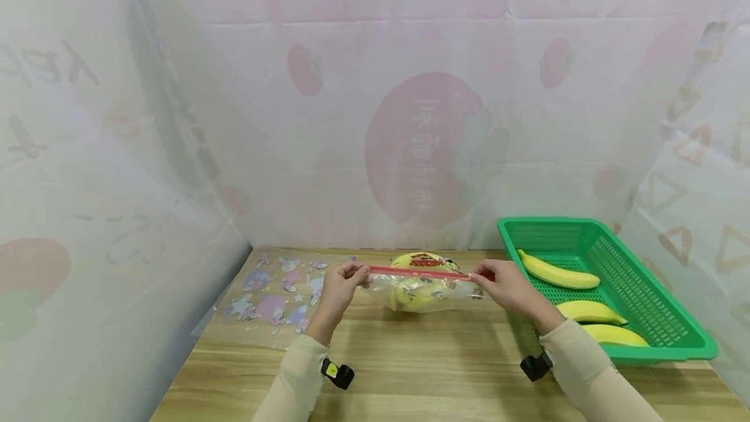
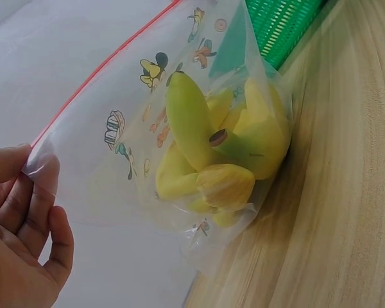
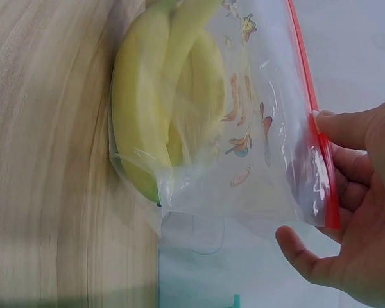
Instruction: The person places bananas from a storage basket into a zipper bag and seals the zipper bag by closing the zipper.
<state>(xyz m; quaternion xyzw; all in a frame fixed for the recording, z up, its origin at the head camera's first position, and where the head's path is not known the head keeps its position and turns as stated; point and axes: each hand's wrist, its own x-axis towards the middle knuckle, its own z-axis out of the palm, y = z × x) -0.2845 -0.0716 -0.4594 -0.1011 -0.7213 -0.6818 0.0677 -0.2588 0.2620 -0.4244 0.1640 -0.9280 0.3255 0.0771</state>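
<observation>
A clear zip bag [image 1: 375,288] with cartoon prints and a red zip strip [image 1: 418,272] stands on the table with several bananas [image 2: 189,119] inside. At one end of the red strip, my left hand [image 1: 340,288] pinches the bag's corner between thumb and fingers. My right hand [image 1: 510,285] pinches the strip near the other end, thumb on the near side. The strip is stretched straight between both hands. In the right wrist view, yellow bananas [image 3: 141,96] show through the plastic, low in the bag, by the wooden surface.
A green basket [image 1: 674,308] at the right holds loose bananas [image 1: 559,273]. On the left, a clear sheet or bag with pastel cartoon prints [image 1: 272,308] lies flat on the wooden table [image 1: 410,370]. Printed curtains [image 1: 328,129] surround the table.
</observation>
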